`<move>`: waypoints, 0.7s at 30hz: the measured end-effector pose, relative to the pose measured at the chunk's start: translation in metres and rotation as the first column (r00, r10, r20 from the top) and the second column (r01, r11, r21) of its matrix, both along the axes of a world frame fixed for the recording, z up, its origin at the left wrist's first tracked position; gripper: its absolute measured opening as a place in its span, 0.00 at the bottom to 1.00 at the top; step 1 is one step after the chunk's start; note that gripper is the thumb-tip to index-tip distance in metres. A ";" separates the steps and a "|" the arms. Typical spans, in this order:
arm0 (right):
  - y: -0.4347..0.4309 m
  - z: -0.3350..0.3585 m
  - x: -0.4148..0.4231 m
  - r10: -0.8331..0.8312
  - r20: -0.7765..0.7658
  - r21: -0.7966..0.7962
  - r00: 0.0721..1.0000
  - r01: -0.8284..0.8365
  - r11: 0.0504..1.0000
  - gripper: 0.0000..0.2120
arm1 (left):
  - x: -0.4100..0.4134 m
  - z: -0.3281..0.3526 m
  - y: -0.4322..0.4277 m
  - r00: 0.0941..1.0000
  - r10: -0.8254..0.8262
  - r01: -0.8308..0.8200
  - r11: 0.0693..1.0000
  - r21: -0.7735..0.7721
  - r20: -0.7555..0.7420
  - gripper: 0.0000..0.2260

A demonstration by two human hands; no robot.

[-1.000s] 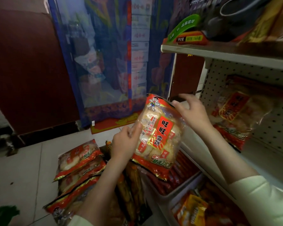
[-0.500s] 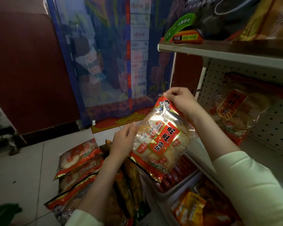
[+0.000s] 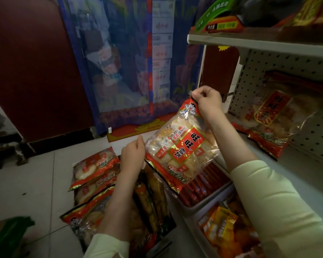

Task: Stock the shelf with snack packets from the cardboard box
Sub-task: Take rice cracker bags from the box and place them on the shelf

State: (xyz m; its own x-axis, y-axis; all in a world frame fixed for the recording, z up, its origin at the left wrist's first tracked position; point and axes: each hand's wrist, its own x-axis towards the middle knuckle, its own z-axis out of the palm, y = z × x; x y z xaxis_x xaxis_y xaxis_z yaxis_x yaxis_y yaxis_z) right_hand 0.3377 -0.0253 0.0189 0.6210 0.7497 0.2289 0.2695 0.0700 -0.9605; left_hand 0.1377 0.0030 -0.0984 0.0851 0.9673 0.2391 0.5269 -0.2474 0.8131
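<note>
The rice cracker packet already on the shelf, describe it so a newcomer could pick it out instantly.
Look right to the white shelving with the pegboard back. On the board just under its top shelf stands one clear, red-labelled packet. Its twin is gripped by the right hand and the others are piled down low; only this one is shelved.
</note>
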 end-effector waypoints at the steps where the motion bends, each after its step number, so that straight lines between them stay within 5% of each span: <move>1: 0.001 -0.001 -0.001 -0.014 0.002 0.006 1.000 0.014 1.000 0.12 | 0.000 -0.001 0.001 1.000 0.008 -0.008 1.000 0.001 -0.029 0.24; 13: 0.003 -0.010 0.007 -0.263 -0.018 0.030 0.965 0.264 0.964 0.11 | 0.005 0.008 0.001 0.965 0.262 -0.260 0.962 0.079 -0.017 0.25; 21: 0.000 -0.013 0.005 -0.291 0.001 0.060 0.957 0.290 0.955 0.13 | 0.002 0.007 0.002 0.903 0.311 -0.306 0.950 0.064 -0.297 0.25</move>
